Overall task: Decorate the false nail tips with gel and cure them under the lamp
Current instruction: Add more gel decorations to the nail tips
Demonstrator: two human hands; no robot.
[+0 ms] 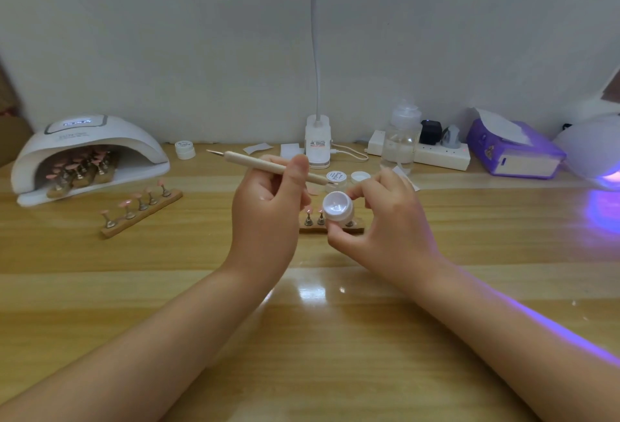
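The white curing lamp stands far left of the wooden nail stand, with pink-tipped stands inside it. Another stand of pink nail tips lies just in front of the lamp. The left hand grips a brush pen above and left of the nail stand. The right hand pinches an open white gel pot right over the stand.

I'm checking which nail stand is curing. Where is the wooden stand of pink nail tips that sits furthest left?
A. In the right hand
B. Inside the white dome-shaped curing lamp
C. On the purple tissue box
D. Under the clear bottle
B: a wooden stand of pink nail tips sits inside the opening of the white dome-shaped curing lamp.
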